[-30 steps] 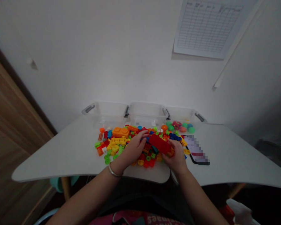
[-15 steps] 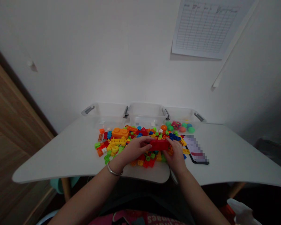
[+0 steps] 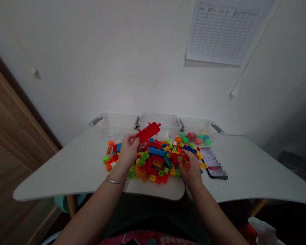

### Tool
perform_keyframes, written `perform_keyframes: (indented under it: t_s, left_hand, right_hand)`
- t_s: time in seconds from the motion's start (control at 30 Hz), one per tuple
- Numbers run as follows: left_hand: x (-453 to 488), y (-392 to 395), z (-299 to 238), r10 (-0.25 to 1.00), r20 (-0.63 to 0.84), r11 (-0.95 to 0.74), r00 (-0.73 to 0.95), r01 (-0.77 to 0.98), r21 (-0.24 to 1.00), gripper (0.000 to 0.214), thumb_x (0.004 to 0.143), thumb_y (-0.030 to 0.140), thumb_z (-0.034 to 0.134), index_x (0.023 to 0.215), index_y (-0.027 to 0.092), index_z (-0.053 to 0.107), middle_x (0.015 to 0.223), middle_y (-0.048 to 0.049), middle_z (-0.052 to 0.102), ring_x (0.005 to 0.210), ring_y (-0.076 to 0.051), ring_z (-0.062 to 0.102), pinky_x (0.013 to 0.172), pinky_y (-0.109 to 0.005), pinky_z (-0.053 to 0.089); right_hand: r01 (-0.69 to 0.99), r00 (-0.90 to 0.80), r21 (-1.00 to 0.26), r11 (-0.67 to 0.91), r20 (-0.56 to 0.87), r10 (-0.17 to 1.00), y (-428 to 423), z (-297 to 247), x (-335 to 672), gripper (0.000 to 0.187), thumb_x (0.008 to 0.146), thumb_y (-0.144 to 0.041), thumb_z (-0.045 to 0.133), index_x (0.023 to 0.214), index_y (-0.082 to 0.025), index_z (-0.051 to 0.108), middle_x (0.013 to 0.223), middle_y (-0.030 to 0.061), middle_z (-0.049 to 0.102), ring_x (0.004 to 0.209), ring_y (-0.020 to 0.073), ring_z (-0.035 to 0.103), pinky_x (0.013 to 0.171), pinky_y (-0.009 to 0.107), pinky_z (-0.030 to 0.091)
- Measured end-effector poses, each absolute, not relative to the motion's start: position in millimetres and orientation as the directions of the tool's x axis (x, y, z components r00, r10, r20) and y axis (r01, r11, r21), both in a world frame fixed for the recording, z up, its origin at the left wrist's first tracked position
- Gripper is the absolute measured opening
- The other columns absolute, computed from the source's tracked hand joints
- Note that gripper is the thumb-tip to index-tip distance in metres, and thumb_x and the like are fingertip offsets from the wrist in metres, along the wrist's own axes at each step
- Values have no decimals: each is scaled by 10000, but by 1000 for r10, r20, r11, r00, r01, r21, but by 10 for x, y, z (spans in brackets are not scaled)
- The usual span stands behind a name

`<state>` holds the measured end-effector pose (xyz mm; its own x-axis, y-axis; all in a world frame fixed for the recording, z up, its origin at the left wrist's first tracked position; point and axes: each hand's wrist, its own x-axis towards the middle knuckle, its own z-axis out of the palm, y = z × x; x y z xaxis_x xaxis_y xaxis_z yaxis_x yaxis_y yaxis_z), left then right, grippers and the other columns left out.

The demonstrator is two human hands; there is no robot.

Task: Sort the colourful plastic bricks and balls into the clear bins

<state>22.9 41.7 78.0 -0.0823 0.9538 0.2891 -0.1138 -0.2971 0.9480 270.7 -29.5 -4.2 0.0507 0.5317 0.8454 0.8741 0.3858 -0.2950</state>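
Observation:
My left hand (image 3: 129,151) is closed on one end of a flat red toy plate (image 3: 149,132) with small pegs along its edges. The plate is tilted up above the back of a pile of colourful toy building bricks (image 3: 156,163). At the pile's right side rests my right hand (image 3: 192,170), thumb and fingers apart, close to orange and red bricks; I see nothing held in it. A blue brick (image 3: 156,151) lies on top of the heap.
Three clear plastic bins with grey latches stand along the wall: a left bin (image 3: 119,119), a middle bin (image 3: 159,118) and a right bin (image 3: 196,122). The right one has several coloured balls (image 3: 185,139). A phone (image 3: 214,165) lies on the white table (image 3: 66,170).
The red plate has left my right hand. My left hand has carried it up, back and to the left, turning it at an angle. My right hand stays by the pile's right side.

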Motion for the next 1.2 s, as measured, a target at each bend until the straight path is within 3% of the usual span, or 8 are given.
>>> perform_keyframes:
  t_s: [0.13, 0.23, 0.37, 0.53, 0.7, 0.9, 1.03, 1.2]
  left_hand:
    - [-30, 555, 900, 784, 565, -521, -256, 222, 824, 277, 790, 319, 579, 1030, 198, 511, 1068, -54, 661, 709, -119, 653, 588, -241, 516]
    - [-185, 589, 1017, 689, 690, -432, -221, 639, 636, 252, 818, 292, 560, 1056, 207, 563, 1187, -56, 635, 801, -134, 647, 680, -261, 506]
    - [-307, 632, 1146, 688, 711, -249, -148, 872, 422, 282, 880, 290, 488, 1143, 225, 567, 1251, -50, 620, 952, -192, 644, 735, -292, 487]
    - [-383, 751, 1094, 726, 686, -144, -51, 964, 223, 307, 921, 309, 429, 1168, 204, 578, 1236, -96, 640, 1018, -249, 634, 868, -371, 461]
    - [-386, 858, 957, 695, 714, -216, 81, 971, 101, 314, 931, 225, 375, 1162, 213, 587, 1364, -78, 571, 1141, -245, 587, 1096, -486, 272]
    - [-322, 903, 937, 719, 685, -207, 116, 977, 52, 363, 912, 232, 408, 1234, 213, 577, 1302, -83, 619, 1127, -283, 573, 1081, -522, 263]
    - [-310, 931, 873, 752, 644, -222, 141, 974, 46, 423, 897, 216, 414, 1300, 181, 538, 1296, -103, 621, 1177, -283, 542, 1023, -453, 359]
    - [-316, 988, 790, 765, 617, -264, 184, 964, 39, 447, 887, 206, 407, 1301, 103, 540, 1360, -125, 567, 1299, -279, 451, 1069, -410, 351]
  right_hand:
    - [866, 27, -285, 410, 847, 532, -295, -33, 2723, 363, 904, -330, 527, 1244, -202, 510, 1137, 123, 635, 1067, 262, 597, 902, 481, 512]
    - [858, 1, -281, 430, 839, 544, -298, -27, 2732, 341, 907, -330, 531, 1227, -211, 525, 1142, 118, 639, 1079, 258, 594, 908, 474, 510]
    - [851, 1, -294, 435, 830, 558, -306, -17, 2739, 338, 902, -324, 532, 1223, -215, 536, 1143, 118, 641, 1084, 261, 595, 917, 485, 503]
    - [849, 17, -309, 428, 827, 562, -298, -7, 2744, 325, 897, -285, 523, 1213, -216, 545, 1139, 115, 644, 1087, 258, 595, 929, 491, 496]
    - [846, -2, -291, 447, 836, 548, -283, -23, 2732, 315, 889, -235, 510, 1201, -209, 543, 1119, 113, 652, 1066, 248, 606, 905, 473, 516]
    - [828, -21, -322, 459, 799, 600, -290, -62, 2705, 311, 887, -257, 513, 1193, -219, 555, 1133, 108, 652, 1078, 247, 611, 927, 477, 516]
    - [826, -25, -327, 459, 793, 609, -278, -67, 2701, 308, 891, -248, 508, 1193, -210, 550, 1127, 113, 654, 1075, 248, 614, 925, 479, 519]
    - [821, -26, -335, 461, 786, 617, -279, -57, 2683, 315, 887, -246, 509, 1198, -218, 552, 1129, 110, 653, 1070, 249, 617, 923, 481, 521]
